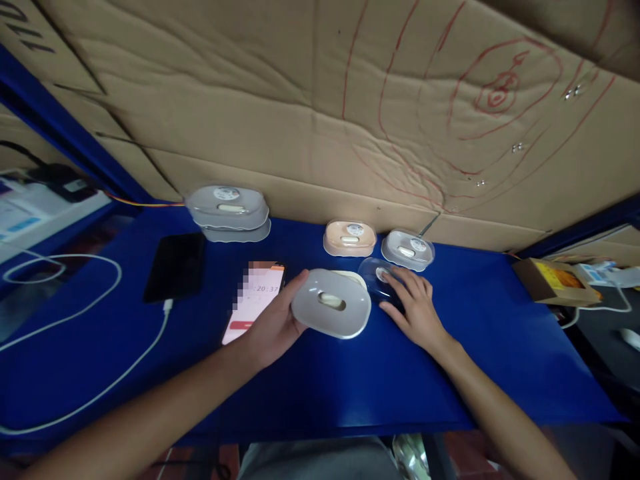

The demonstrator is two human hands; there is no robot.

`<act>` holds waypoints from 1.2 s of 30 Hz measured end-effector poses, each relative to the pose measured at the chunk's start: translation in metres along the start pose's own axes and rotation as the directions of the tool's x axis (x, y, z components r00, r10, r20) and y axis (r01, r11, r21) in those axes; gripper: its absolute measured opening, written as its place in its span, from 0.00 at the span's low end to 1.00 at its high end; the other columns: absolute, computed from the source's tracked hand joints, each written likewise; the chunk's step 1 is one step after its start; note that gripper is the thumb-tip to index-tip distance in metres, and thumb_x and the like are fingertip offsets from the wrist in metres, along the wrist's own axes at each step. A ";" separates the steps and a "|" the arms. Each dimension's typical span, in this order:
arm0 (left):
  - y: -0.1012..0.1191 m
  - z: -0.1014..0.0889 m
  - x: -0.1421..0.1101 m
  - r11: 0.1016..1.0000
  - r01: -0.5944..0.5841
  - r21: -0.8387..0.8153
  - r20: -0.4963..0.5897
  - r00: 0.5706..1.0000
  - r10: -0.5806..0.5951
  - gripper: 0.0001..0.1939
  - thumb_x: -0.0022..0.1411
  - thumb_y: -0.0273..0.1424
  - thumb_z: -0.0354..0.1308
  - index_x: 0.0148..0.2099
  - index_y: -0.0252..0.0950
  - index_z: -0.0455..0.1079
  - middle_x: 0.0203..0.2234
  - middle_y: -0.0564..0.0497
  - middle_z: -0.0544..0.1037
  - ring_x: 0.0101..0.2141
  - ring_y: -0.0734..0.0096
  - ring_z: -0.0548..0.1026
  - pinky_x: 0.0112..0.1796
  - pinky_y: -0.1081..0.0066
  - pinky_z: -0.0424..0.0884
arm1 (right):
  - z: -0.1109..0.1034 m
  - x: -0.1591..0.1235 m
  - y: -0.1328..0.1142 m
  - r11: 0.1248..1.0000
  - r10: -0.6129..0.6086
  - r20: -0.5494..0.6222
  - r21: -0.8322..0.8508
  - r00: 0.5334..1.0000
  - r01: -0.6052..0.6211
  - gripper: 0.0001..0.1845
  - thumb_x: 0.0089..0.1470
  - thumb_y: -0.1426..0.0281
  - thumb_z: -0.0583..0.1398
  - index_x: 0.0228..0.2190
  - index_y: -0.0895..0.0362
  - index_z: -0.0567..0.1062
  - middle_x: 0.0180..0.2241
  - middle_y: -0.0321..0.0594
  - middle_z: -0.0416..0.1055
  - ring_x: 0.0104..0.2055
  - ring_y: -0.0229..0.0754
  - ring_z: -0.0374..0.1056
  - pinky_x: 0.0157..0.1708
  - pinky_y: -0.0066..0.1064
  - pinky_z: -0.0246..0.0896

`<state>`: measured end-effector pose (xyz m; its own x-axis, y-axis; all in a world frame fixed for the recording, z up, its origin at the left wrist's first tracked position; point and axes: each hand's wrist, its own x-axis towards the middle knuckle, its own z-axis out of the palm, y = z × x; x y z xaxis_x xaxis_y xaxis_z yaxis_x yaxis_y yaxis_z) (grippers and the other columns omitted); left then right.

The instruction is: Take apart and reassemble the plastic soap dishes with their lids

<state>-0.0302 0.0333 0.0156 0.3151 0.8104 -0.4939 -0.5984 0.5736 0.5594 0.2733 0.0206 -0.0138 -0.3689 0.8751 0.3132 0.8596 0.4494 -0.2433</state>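
Note:
My left hand (283,320) grips a grey oval box (313,320) by its left side, tilted above the blue table. A slot in the middle of its top shows a pale strip (331,301). Behind its upper right edge, a cream rim (353,277) peeks out. My right hand (417,310) has its thumb and fingers on a clear plastic cover (373,277) with a round white sticker, which is low on the table beside the grey box. Part of the cover is hidden under the fingers.
Along the cardboard wall stand a peach covered box (350,245), a grey covered box (407,255) and a stack of grey covered boxes (235,230). A lit phone (260,283), a dark phone (175,267) with a white cable (160,333), and a brown carton (543,277) lie around.

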 end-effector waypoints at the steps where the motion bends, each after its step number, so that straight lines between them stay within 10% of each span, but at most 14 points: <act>1: -0.002 -0.001 -0.001 0.999 -0.030 0.033 0.042 0.999 0.029 0.14 0.73 0.39 0.62 0.51 0.36 0.81 0.41 0.49 0.86 0.37 0.69 0.82 0.36 0.75 0.78 | -0.001 -0.002 -0.006 0.997 -0.029 0.005 0.078 1.000 0.029 0.34 0.71 0.51 0.57 0.71 0.49 0.61 0.68 0.52 0.67 0.69 0.62 0.63 0.64 0.61 0.60; 5: -0.009 -0.004 -0.006 0.969 -0.166 0.183 0.218 0.968 0.125 0.28 0.61 0.50 0.72 0.57 0.38 0.79 0.50 0.44 0.84 0.48 0.56 0.81 0.43 0.69 0.77 | -0.002 -0.008 -0.029 0.923 -0.032 0.027 0.384 0.999 0.020 0.42 0.68 0.53 0.62 0.74 0.48 0.53 0.63 0.49 0.73 0.56 0.51 0.76 0.55 0.45 0.74; 10: -0.015 -0.009 -0.007 0.863 -0.299 0.407 0.316 0.933 0.174 0.33 0.59 0.49 0.74 0.62 0.42 0.75 0.56 0.44 0.81 0.57 0.50 0.75 0.49 0.66 0.72 | -0.001 -0.009 -0.037 0.891 0.099 -0.102 0.452 0.990 -0.042 0.21 0.71 0.64 0.60 0.62 0.48 0.73 0.53 0.42 0.80 0.44 0.43 0.80 0.48 0.35 0.78; 24: -0.008 -0.012 -0.026 0.705 -0.313 0.637 0.440 0.898 0.002 0.27 0.61 0.33 0.73 0.61 0.46 0.74 0.46 0.50 0.78 0.42 0.63 0.75 0.42 0.72 0.71 | -0.001 -0.017 -0.028 0.876 -0.066 0.016 0.480 0.998 0.050 0.32 0.73 0.63 0.56 0.73 0.47 0.55 0.66 0.48 0.70 0.65 0.51 0.71 0.62 0.46 0.71; 30: -0.014 -0.006 -0.021 0.896 -0.157 0.416 0.387 0.922 -0.019 0.27 0.60 0.39 0.75 0.60 0.43 0.76 0.50 0.47 0.82 0.46 0.60 0.78 0.44 0.70 0.73 | -0.002 -0.013 -0.019 0.894 -0.074 -0.031 0.441 0.997 0.080 0.31 0.75 0.54 0.50 0.73 0.46 0.55 0.65 0.49 0.70 0.64 0.52 0.70 0.62 0.46 0.70; 36: -0.001 -0.001 -0.003 0.997 0.008 0.072 0.030 0.999 -0.010 0.13 0.73 0.39 0.62 0.50 0.36 0.81 0.42 0.46 0.86 0.41 0.63 0.82 0.39 0.71 0.78 | 0.002 -0.001 0.015 0.998 0.030 0.065 0.062 0.997 -0.034 0.36 0.71 0.48 0.55 0.72 0.47 0.59 0.72 0.52 0.60 0.75 0.62 0.55 0.70 0.66 0.52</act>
<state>-0.0315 0.0302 0.0163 0.3434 0.8076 -0.4794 -0.5415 0.5873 0.6015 0.2857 0.0265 -0.0196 -0.3650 0.8981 0.2452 0.8483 0.4294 -0.3099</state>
